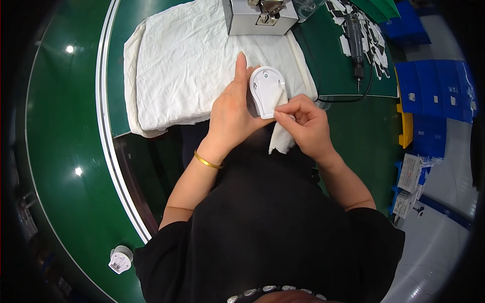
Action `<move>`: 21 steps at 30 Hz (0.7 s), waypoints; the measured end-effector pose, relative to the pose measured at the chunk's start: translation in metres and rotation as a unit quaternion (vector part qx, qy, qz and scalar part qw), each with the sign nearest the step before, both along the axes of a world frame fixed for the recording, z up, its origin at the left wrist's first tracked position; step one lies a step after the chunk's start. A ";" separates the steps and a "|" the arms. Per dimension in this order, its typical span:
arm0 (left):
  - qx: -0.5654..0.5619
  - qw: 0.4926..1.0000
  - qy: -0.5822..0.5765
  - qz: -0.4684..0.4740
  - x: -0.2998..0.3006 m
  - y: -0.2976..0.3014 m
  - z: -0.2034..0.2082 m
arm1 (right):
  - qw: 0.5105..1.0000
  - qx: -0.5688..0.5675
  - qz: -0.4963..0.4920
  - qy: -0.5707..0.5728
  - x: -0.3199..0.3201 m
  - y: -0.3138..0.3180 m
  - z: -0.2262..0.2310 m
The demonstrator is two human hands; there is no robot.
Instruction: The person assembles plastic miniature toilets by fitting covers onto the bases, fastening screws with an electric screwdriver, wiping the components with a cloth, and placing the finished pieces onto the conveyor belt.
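Observation:
My left hand (233, 107) holds a white plastic housing (264, 91), rounded at the far end and narrowing toward me, with a small round hole near its top. Its thumb runs under the narrow end, and the fingers stand along the left side. Pinched in my right hand (307, 122) is a white cloth (281, 136), pressed against the lower right edge of the housing and hanging down below it. Both hands are just over the near edge of a white cloth-covered pad (177, 65) on the green table.
A grey-white box (260, 21) with a metal fixture stands at the pad's far edge. An electric screwdriver (355, 43) lies right among many small white and black pieces (379, 45). Blue bins (429, 91) stand far right. Another white part (120, 260) sits at lower left.

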State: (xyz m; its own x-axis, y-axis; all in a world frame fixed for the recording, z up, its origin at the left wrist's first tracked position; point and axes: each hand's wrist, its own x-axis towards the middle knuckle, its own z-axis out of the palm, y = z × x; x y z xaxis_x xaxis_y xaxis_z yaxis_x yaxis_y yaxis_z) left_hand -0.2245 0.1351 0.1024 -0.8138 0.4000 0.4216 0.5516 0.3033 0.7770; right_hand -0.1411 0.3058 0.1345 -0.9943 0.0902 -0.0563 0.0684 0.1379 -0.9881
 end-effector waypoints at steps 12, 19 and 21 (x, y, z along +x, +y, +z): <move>-0.010 0.999 -0.029 -0.009 -0.001 0.000 0.006 | 0.998 0.059 -0.009 0.017 -0.049 0.023 -0.002; -0.006 0.999 -0.041 -0.033 -0.006 0.000 0.010 | 0.979 0.097 -0.152 0.092 -0.117 0.101 -0.005; 0.008 0.998 -0.045 -0.039 -0.005 -0.003 0.012 | 0.923 0.300 -0.157 0.183 -0.121 0.110 0.010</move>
State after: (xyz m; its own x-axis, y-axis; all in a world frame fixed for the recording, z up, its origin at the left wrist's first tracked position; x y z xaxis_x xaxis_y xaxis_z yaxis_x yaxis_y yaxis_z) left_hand -0.2294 0.1317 0.1140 -0.8152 0.4577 0.3549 0.5008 0.2492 0.8289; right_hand -0.2624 0.4155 0.1446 -0.8564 0.2832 0.4316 -0.1244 0.6982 -0.7050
